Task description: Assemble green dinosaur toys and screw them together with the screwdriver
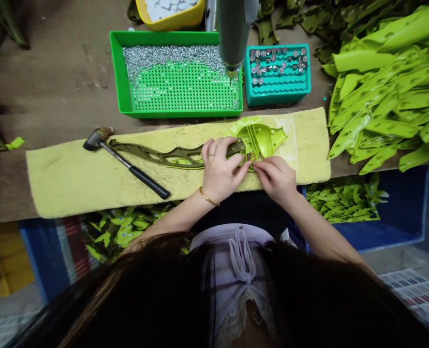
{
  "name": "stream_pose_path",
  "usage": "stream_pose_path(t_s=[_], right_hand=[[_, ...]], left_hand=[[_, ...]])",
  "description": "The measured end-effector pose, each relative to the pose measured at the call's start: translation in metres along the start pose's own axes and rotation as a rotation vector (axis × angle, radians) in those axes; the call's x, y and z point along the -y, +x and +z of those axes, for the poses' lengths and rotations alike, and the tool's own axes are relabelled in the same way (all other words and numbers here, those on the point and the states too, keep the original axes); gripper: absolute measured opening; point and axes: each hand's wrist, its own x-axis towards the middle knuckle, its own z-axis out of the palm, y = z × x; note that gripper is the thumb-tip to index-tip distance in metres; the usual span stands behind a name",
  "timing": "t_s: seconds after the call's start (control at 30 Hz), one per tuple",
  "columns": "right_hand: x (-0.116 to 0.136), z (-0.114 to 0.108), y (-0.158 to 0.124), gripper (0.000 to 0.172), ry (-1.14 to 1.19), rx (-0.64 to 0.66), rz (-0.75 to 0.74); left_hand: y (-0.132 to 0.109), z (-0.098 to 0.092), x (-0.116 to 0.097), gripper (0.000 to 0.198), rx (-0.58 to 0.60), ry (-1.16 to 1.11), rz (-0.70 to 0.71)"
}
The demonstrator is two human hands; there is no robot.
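A lime-green moulded plastic part [259, 142] lies on a yellow fleece pad [65, 179], joined to a long olive lattice strip [170, 155]. My left hand [218, 169], with a ring and a gold bangle, is shut on the strip near the joint. My right hand [275, 180] pinches a small metal stud [249, 156] against the green part, though its fingertips partly hide the stud. A claw hammer [127, 162] with a black handle rests on the pad, left of both hands.
A green tray [117, 63] holds a perforated board and silver rivets. Beside it stand a teal tray [277, 98] of metal studs and an overhead grey tool [233, 34]. A heap of green plastic parts [388, 92] fills the right of the table, with more below its front edge [345, 198].
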Motion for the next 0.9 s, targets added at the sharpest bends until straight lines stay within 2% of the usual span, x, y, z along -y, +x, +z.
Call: stream_pose_path(t_s=[0.13, 0.27, 0.47, 0.67, 0.77, 0.9], right_hand=[[0.0030, -0.0055, 0.0075, 0.016, 0.009, 0.077, 0.047], [0.0055, -0.0086, 0.0095, 0.021, -0.039, 0.093, 0.189], [0.0042, -0.0060, 0.0053, 0.020, -0.175, 0.026, 0.033], [0.0032, -0.0068, 0.0079, 0.021, -0.155, 0.059, -0.004], [0.0029, -0.0079, 0.0096, 0.021, -0.120, 0.102, 0.023], [0.0032, -0.0072, 0.0110, 0.019, 0.018, 0.094, 0.144]], left_hand=[[0.0057, 0.0040, -0.0053, 0.025, -0.015, -0.008, -0.107], [0.0071, 0.0068, -0.0057, 0.024, -0.054, 0.046, -0.072], [0.0061, 0.0065, -0.0032, 0.022, -0.102, 0.088, -0.020], [0.0067, 0.0033, -0.0032, 0.020, -0.078, 0.068, -0.014], [0.0079, 0.0008, -0.0048, 0.018, -0.059, 0.031, -0.023], [0.0102, 0.0030, -0.0071, 0.024, -0.066, 0.024, -0.075]])
